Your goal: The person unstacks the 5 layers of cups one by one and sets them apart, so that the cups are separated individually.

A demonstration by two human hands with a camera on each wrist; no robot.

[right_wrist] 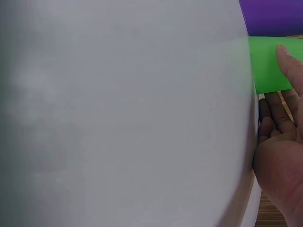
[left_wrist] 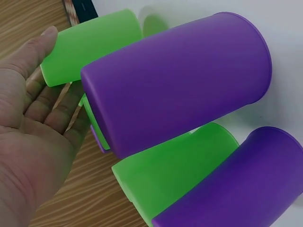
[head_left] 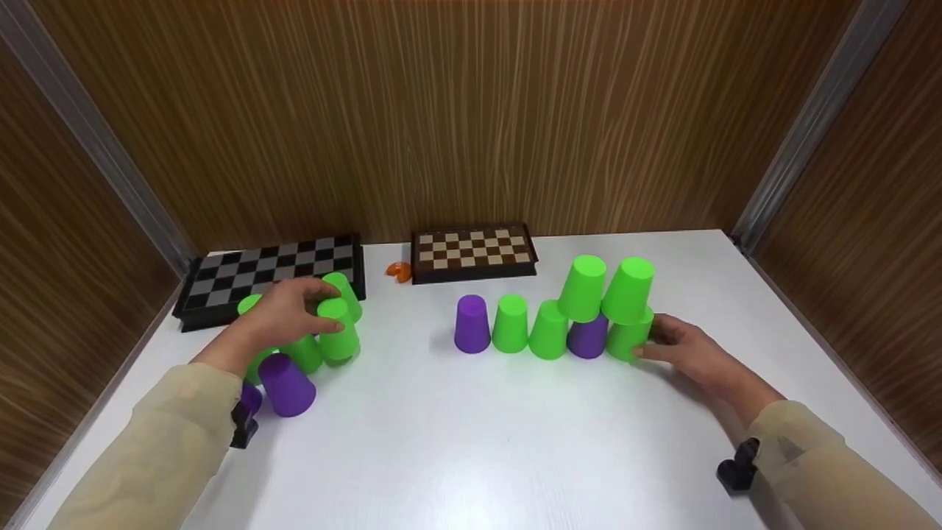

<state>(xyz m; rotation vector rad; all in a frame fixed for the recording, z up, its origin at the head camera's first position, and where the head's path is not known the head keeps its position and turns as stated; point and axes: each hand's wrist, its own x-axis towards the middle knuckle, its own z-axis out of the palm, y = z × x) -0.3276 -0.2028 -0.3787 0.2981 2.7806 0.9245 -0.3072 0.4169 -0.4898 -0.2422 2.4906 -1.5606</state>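
Observation:
On the left, my left hand [head_left: 278, 315] holds an upside-down green cup [head_left: 340, 340] near its top, thumb on the near side and fingers on the far side. Close around it stand several more green and purple cups, including a purple cup [left_wrist: 175, 80] in front. My right hand [head_left: 695, 357] is at the right end of a row of upside-down cups, its thumb on the near side of the end green cup [head_left: 625, 342] and its fingers behind. Two green cups [head_left: 583, 287] sit on top of that row's right part; a purple cup [head_left: 472, 324] stands at its left end.
A black-and-grey checkered board [head_left: 250, 272] lies at the back left, close behind the left cups. A smaller brown-and-cream checkered board [head_left: 475, 250] lies at the back middle, with a small orange object [head_left: 399, 271] beside it. Wood-grain panels [head_left: 471, 110] enclose the white table [head_left: 471, 456].

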